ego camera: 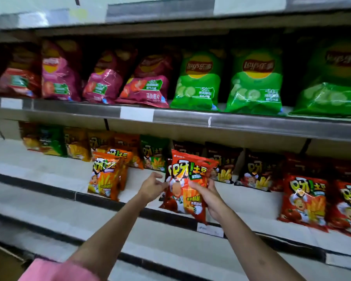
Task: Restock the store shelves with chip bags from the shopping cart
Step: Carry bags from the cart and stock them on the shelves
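One view only, from the head camera. Item: red chip bag, held upright in front of the lower shelf, over a gap between the orange bag on its left and the dark bags behind it on the right. Right hand: grip closed round the bag's right edge, thumb across the front. Left hand: fingers loosely curled, fingertips at the bag's left edge; I cannot tell whether they pinch it. Stock above: pink bags and green bags on the upper shelf. The cart is out of view. Risk, as I judge it: carried mostly one-sided, the slick bag could slip or lean, topple forward off the shelf lip, or knock the orange bag over.
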Motion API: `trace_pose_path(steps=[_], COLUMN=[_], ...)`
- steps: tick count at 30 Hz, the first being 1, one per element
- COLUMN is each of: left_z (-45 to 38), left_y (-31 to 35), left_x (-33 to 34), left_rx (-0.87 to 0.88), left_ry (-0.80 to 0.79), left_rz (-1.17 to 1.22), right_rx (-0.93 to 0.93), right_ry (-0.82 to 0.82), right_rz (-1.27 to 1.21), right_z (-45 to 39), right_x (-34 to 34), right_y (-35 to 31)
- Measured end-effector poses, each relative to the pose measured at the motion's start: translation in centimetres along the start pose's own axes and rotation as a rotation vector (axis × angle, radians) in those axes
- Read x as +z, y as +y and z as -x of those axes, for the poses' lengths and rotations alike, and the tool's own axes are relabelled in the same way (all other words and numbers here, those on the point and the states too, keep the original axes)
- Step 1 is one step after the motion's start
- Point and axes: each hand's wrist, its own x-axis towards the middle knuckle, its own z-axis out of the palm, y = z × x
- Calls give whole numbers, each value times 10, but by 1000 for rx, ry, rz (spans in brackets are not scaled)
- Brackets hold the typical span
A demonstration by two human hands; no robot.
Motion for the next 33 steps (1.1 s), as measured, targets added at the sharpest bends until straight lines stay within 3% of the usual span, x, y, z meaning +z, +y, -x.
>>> trace_pose_path(steps=[5, 12, 17, 23, 33], left_z=[56, 111, 127, 148, 162], left_y=[0, 19, 60, 82, 158], left_x=[14, 63, 119, 201, 309], left_rx=[-22, 57, 56, 59, 149], left_ry=[7, 14, -147, -302, -508], left_rz=[191, 186, 299, 264, 226], right_rx=[0, 21, 6, 16, -14], right_ry=[-37, 12, 165, 366, 516], right_rz=[72, 52, 48, 56, -38], right_z=[50, 122, 173, 225, 258], right_x=[-14, -67, -128, -197, -318], right_y=[0, -2, -13, -21, -22])
